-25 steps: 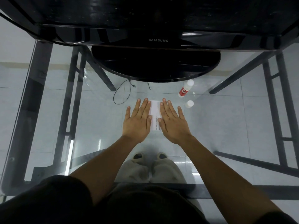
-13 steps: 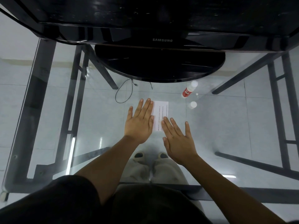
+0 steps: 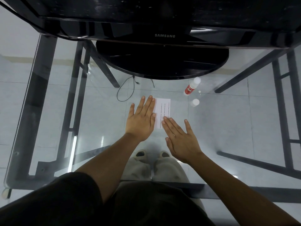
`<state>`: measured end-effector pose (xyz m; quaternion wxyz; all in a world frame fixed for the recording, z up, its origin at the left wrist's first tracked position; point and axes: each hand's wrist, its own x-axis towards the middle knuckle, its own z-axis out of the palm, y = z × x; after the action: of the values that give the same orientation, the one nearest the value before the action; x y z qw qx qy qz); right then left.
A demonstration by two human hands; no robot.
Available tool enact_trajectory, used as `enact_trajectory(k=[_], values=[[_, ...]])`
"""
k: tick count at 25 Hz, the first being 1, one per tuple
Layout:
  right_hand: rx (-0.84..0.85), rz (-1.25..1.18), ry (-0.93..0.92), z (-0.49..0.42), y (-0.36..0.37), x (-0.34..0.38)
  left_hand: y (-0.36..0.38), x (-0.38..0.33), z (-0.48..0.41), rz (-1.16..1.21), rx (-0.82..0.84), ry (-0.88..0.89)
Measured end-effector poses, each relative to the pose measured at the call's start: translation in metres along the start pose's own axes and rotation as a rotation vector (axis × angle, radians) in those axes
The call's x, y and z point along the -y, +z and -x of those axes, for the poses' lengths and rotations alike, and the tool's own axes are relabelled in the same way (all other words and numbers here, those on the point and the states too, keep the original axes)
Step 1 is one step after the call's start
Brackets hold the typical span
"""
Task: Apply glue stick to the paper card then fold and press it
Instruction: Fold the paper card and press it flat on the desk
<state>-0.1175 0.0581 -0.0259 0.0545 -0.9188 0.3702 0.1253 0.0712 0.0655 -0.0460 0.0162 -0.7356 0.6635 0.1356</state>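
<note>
Folded white paper card [image 3: 163,111], printed with small lines of black text, lies flat on the clear glass bench [image 3: 104,111] directly in front of the person, with its long sides running away from them. The left hand [image 3: 141,121] rests palm down with fingers straight and together, lying on the bench along the card's left edge, the index finger and thumb touching or overlapping that edge. The right hand [image 3: 180,139] is also flat and spread, holding nothing; its fingertips [image 3: 165,118] rest on the near right part of the card while the palm sits nearer the person, off the paper.

Beyond the card to the right lies a white glue stick with a red label [image 3: 190,88], tilted on its side on the glass, well apart from both hands. Its small round white cap [image 3: 195,102] stands separately between the stick and the card's right side.

At the far edge of the bench stands a black Samsung monitor [image 3: 164,36] on a rounded black base [image 3: 162,61]. A thin black cable [image 3: 125,92] loops near the base. Through the glass, pale slippers [image 3: 153,162] on a tiled floor are visible.
</note>
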Motion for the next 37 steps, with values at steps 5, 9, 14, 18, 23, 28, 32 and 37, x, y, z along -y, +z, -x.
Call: enact_trajectory(k=[5,9,14,18,23,28,32,37], values=[[0.001,-0.024,-0.194,-0.009,-0.004,-0.004,0.004,0.001,0.000,-0.030,-0.025,0.005],[0.020,-0.028,-0.219,-0.019,-0.004,-0.024,0.005,0.003,-0.001,-0.017,-0.025,0.009],[-0.056,-0.030,-0.143,-0.020,-0.006,-0.028,0.003,0.001,-0.001,0.020,-0.030,0.009],[-0.042,-0.029,-0.170,-0.031,-0.009,-0.023,0.001,0.000,0.001,-0.007,-0.029,0.019],[-0.008,-0.045,-0.010,-0.032,-0.006,-0.032,0.000,0.000,0.000,0.017,-0.015,0.012],[-0.005,-0.069,0.019,-0.040,-0.006,-0.006,0.000,0.000,0.000,-0.009,-0.022,0.012],[-0.029,-0.099,0.150,-0.044,-0.004,-0.018,0.000,0.000,0.000,0.007,-0.009,0.007],[-0.028,-0.096,0.113,-0.048,-0.007,-0.010,0.001,0.001,0.000,0.003,-0.024,0.005]])
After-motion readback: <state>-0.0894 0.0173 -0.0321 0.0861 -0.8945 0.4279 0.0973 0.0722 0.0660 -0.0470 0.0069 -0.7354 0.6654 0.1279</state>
